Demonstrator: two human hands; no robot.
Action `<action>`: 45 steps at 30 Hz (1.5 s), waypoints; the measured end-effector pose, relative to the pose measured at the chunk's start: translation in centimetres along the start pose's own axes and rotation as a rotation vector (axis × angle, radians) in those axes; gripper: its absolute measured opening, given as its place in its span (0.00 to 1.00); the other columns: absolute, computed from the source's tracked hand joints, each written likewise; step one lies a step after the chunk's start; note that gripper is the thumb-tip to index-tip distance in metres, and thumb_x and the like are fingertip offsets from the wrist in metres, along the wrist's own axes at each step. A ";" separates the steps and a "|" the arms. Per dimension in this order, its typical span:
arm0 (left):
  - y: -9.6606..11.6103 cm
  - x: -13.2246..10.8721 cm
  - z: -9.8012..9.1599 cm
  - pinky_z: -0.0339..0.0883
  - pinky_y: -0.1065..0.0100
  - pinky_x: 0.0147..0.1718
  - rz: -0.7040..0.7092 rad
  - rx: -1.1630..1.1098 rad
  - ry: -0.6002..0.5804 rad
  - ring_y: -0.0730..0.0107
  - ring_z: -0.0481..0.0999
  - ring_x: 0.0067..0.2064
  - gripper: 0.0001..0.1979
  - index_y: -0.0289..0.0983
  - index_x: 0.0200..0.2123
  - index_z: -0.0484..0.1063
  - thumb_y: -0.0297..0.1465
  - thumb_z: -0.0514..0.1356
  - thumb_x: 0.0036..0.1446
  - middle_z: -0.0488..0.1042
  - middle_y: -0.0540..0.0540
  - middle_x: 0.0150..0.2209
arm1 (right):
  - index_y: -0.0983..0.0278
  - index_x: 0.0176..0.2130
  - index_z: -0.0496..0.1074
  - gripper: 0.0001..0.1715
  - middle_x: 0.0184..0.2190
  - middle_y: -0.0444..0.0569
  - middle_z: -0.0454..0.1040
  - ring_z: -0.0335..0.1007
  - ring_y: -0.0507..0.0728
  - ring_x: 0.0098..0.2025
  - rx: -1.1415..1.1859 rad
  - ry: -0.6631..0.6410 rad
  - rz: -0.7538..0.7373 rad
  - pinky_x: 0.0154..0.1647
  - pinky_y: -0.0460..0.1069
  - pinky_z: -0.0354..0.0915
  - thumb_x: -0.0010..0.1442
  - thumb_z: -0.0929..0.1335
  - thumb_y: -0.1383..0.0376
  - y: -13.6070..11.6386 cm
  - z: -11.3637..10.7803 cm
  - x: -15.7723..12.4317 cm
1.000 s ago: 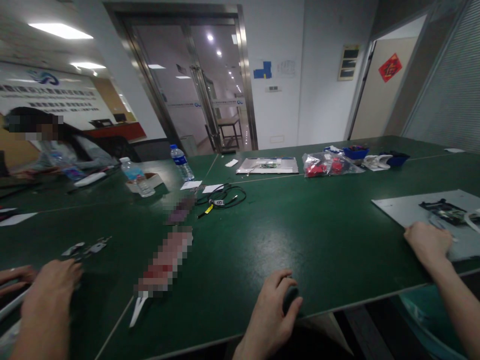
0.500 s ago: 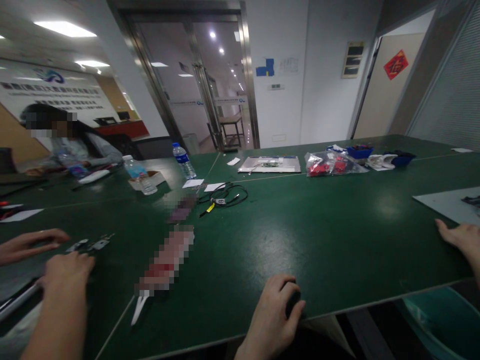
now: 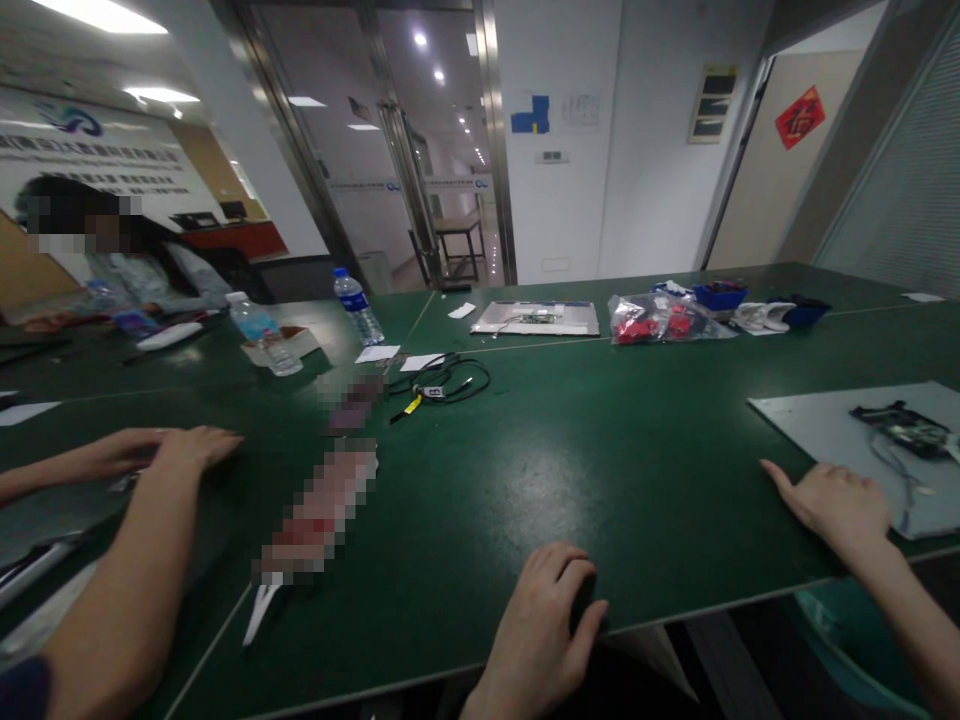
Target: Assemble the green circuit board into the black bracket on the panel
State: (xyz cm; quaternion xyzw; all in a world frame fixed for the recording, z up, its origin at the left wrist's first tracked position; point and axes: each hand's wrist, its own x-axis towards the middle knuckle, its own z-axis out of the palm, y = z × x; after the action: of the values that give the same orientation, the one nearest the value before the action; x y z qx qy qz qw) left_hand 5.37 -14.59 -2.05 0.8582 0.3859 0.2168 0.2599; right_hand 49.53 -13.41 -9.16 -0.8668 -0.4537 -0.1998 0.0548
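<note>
My left hand (image 3: 544, 620) rests at the near edge of the green table (image 3: 645, 450), fingers curved down and thumb apart; no object shows in it. To the right, my right hand (image 3: 844, 508) lies at the near left side of a flat grey panel (image 3: 810, 420), its thumb stretched out to the left and the other fingers bent over. A dark circuit board (image 3: 904, 428) with loose wires lies on that panel, beyond my right hand. Whether my right fingers touch the panel's edge is hard to tell.
Another person's arms (image 3: 150, 520) reach in at the left. A coiled black cable (image 3: 450, 385), bottles (image 3: 360, 308), a second panel (image 3: 536, 318), a plastic bag with red items (image 3: 656, 320) and blue trays (image 3: 720, 298) stand farther back. A teal bin (image 3: 855, 640) is below the edge.
My right hand has moved left, and the grey panel with the circuit board now shows farther into view. My left hand has hardly moved. The other person's hands shifted right.
</note>
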 end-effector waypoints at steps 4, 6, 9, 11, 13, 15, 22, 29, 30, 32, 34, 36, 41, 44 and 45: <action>-0.1 0.1 0.1 0.63 0.51 0.57 0.014 0.007 0.027 0.54 0.67 0.57 0.17 0.41 0.53 0.67 0.30 0.59 0.60 0.69 0.41 0.54 | 0.85 0.47 0.72 0.49 0.38 0.77 0.74 0.73 0.77 0.42 0.032 -0.042 -0.251 0.46 0.64 0.61 0.63 0.57 0.39 -9.1 -5.2 -7.3; -0.2 -0.1 0.0 0.63 0.50 0.58 0.025 0.012 0.069 0.54 0.66 0.58 0.18 0.41 0.56 0.65 0.32 0.57 0.63 0.68 0.40 0.56 | 0.83 0.56 0.67 0.49 0.50 0.79 0.70 0.69 0.78 0.51 0.141 -0.041 -0.412 0.53 0.65 0.60 0.62 0.60 0.40 -13.0 -8.1 -10.8; -0.4 -0.8 -0.6 0.62 0.49 0.58 0.055 0.026 0.141 0.53 0.65 0.59 0.20 0.42 0.60 0.61 0.34 0.53 0.66 0.66 0.40 0.58 | 0.72 0.61 0.64 0.46 0.60 0.69 0.65 0.63 0.74 0.60 0.423 -0.078 -0.748 0.58 0.64 0.60 0.60 0.64 0.40 -17.2 -11.5 -15.0; -0.6 -1.4 -1.4 0.61 0.48 0.60 0.064 0.062 0.197 0.52 0.64 0.61 0.22 0.41 0.62 0.58 0.37 0.51 0.67 0.65 0.39 0.60 | 0.68 0.60 0.65 0.40 0.58 0.59 0.70 0.67 0.65 0.59 0.651 -0.085 -1.125 0.59 0.56 0.64 0.61 0.65 0.43 -19.1 -13.0 -16.7; -0.9 -1.9 -2.2 0.59 0.48 0.61 0.048 0.116 0.237 0.52 0.61 0.64 0.23 0.41 0.64 0.55 0.38 0.48 0.68 0.63 0.39 0.62 | 0.64 0.56 0.68 0.22 0.54 0.51 0.74 0.69 0.57 0.57 0.782 -0.006 -1.339 0.60 0.50 0.64 0.67 0.65 0.56 -20.5 -13.9 -17.7; -1.6 -2.3 -2.8 0.59 0.50 0.62 0.018 0.188 0.234 0.53 0.60 0.65 0.25 0.41 0.66 0.52 0.39 0.46 0.69 0.60 0.40 0.65 | 0.63 0.51 0.70 0.14 0.52 0.48 0.76 0.70 0.56 0.56 0.827 0.095 -1.373 0.59 0.48 0.64 0.68 0.64 0.63 -21.3 -14.4 -18.3; -7.2 -3.9 -2.0 0.56 0.46 0.62 -0.144 0.563 0.173 0.50 0.58 0.67 0.30 0.35 0.67 0.53 0.44 0.46 0.68 0.58 0.36 0.66 | 0.56 0.49 0.71 0.11 0.50 0.43 0.77 0.73 0.53 0.52 0.862 0.286 -1.328 0.54 0.46 0.68 0.69 0.64 0.62 -20.3 -14.9 -19.0; -8.3 -4.8 -2.3 0.53 0.45 0.63 -0.185 0.720 0.133 0.49 0.56 0.67 0.32 0.35 0.67 0.53 0.47 0.47 0.66 0.56 0.36 0.67 | 0.69 0.66 0.56 0.43 0.61 0.63 0.65 0.66 0.67 0.60 0.753 0.151 -1.080 0.53 0.57 0.71 0.61 0.68 0.51 -16.6 -13.8 -16.9; -8.1 -4.8 -2.3 0.54 0.45 0.62 -0.189 0.726 0.134 0.49 0.56 0.67 0.32 0.35 0.67 0.54 0.47 0.47 0.66 0.56 0.36 0.67 | 0.70 0.68 0.50 0.49 0.63 0.65 0.61 0.63 0.70 0.62 0.734 0.085 -1.007 0.54 0.59 0.70 0.58 0.70 0.51 -16.0 -13.5 -16.7; -7.9 -4.6 -2.2 0.54 0.45 0.62 -0.196 0.732 0.138 0.48 0.56 0.67 0.33 0.34 0.67 0.54 0.47 0.47 0.66 0.56 0.36 0.67 | 0.68 0.70 0.41 0.61 0.68 0.66 0.51 0.57 0.73 0.65 0.704 -0.065 -0.883 0.56 0.63 0.68 0.52 0.73 0.51 -14.9 -12.7 -16.7; -7.8 -4.4 -2.2 0.54 0.45 0.62 -0.199 0.735 0.142 0.48 0.56 0.67 0.33 0.34 0.66 0.55 0.47 0.48 0.66 0.57 0.36 0.67 | 0.65 0.71 0.34 0.71 0.70 0.63 0.43 0.52 0.76 0.66 0.681 -0.201 -0.830 0.58 0.64 0.66 0.47 0.76 0.50 -14.0 -11.9 -17.0; -7.8 -4.2 -2.2 0.54 0.46 0.62 -0.200 0.738 0.143 0.48 0.57 0.67 0.32 0.34 0.66 0.56 0.47 0.48 0.66 0.58 0.36 0.66 | 0.62 0.71 0.30 0.75 0.71 0.61 0.38 0.48 0.76 0.68 0.659 -0.286 -0.818 0.60 0.66 0.64 0.44 0.77 0.50 -13.5 -11.2 -17.2; -8.0 -3.4 -2.5 0.54 0.45 0.63 -0.221 0.734 0.127 0.49 0.57 0.67 0.31 0.33 0.65 0.58 0.46 0.47 0.66 0.57 0.35 0.66 | 0.61 0.71 0.26 0.73 0.71 0.57 0.37 0.45 0.73 0.69 0.641 -0.332 -0.800 0.65 0.64 0.58 0.48 0.76 0.53 -13.6 -10.6 -16.3; -8.3 -2.6 -2.6 0.53 0.45 0.63 -0.236 0.727 0.129 0.48 0.57 0.67 0.31 0.32 0.64 0.58 0.46 0.47 0.66 0.58 0.34 0.66 | 0.59 0.71 0.31 0.67 0.72 0.55 0.36 0.44 0.71 0.70 0.643 -0.340 -0.805 0.66 0.63 0.56 0.50 0.74 0.52 -14.0 -10.7 -14.8; -8.5 -2.4 -2.6 0.53 0.45 0.63 -0.238 0.726 0.137 0.48 0.57 0.67 0.31 0.33 0.64 0.58 0.47 0.47 0.66 0.58 0.34 0.66 | 0.59 0.71 0.33 0.66 0.72 0.55 0.36 0.44 0.70 0.70 0.646 -0.345 -0.815 0.66 0.63 0.55 0.51 0.74 0.52 -14.2 -10.8 -14.2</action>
State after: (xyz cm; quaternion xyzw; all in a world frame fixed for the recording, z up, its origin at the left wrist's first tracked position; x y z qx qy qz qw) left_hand -2.21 -10.89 -5.61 0.8272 0.5508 0.0915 -0.0640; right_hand 27.61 -18.98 -6.18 -0.5799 -0.7935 0.0897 0.1613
